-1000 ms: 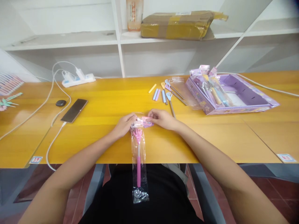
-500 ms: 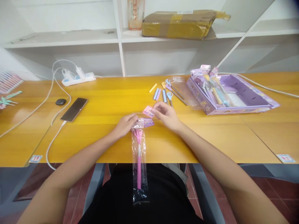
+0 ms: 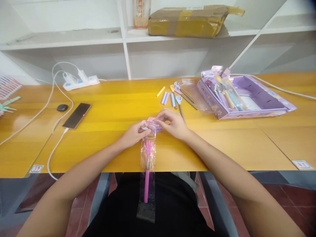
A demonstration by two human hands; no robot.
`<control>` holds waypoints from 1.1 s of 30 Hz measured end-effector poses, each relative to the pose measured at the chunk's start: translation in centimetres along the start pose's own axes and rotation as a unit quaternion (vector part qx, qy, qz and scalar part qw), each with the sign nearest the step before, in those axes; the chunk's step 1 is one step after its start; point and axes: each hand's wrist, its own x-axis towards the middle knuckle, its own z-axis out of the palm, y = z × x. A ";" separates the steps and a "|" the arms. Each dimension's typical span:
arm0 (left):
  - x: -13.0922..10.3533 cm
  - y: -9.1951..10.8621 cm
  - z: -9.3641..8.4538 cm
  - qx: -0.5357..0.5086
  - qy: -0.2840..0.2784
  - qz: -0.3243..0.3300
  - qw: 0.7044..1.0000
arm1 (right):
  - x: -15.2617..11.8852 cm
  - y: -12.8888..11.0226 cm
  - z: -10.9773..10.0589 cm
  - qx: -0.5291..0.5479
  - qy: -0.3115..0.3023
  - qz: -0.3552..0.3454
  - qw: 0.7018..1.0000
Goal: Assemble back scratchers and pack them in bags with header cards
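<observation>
A clear plastic bag (image 3: 148, 210) hangs over the table's front edge, with a pink hand-shaped back scratcher (image 3: 146, 186) inside. My left hand (image 3: 135, 132) pinches the bag's top end. Thumb and fingers of my right hand (image 3: 172, 122) close on a small pink card (image 3: 151, 119), which is at the bag's top, partly over it. Purple cards (image 3: 158, 129) lie just beneath, partly covered by the bag and fingers. Whether the pink card is inside the bag cannot be made out.
Behind my right hand lie loose scratcher heads with metal rods (image 3: 181, 107) and coloured handles (image 3: 164, 98). A purple tray (image 3: 256, 115) with bagged scratchers stands at the right. A phone (image 3: 77, 116), cables and a power strip (image 3: 81, 83) are at the left.
My right hand has moved left with the pink card, up to the bag's top. The left thumb has shifted over the bag, and the bag with the scratcher has slid slightly downward.
</observation>
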 end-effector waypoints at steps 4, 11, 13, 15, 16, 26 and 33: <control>0.2 -0.2 0.0 0.000 -0.003 -0.003 1.000 | 0.0 -0.2 0.0 0.013 -0.017 -0.029 0.999; 0.3 -0.6 -0.1 0.001 -0.006 -0.023 1.000 | -0.3 -0.7 -0.3 -0.021 0.020 -0.034 0.999; 0.2 -0.5 -0.1 0.020 0.001 -0.019 1.000 | -0.3 -0.9 -0.4 -0.009 -0.002 -0.049 0.999; 0.2 -0.5 -0.2 0.022 0.002 -0.013 1.000 | -0.3 -1.2 -0.4 -0.008 -0.033 -0.060 0.998; 0.2 -0.5 -0.2 0.016 0.001 -0.012 1.000 | -0.4 -1.3 -0.4 -0.011 -0.033 -0.061 0.998; 0.3 -0.8 -0.4 -0.022 -0.024 -0.016 0.999 | -0.5 -1.3 0.3 -0.029 -0.023 -0.039 0.999; -0.1 -0.4 0.0 -0.015 -0.052 -0.005 0.999 | -0.2 -0.5 0.2 -0.051 -0.055 -0.027 0.997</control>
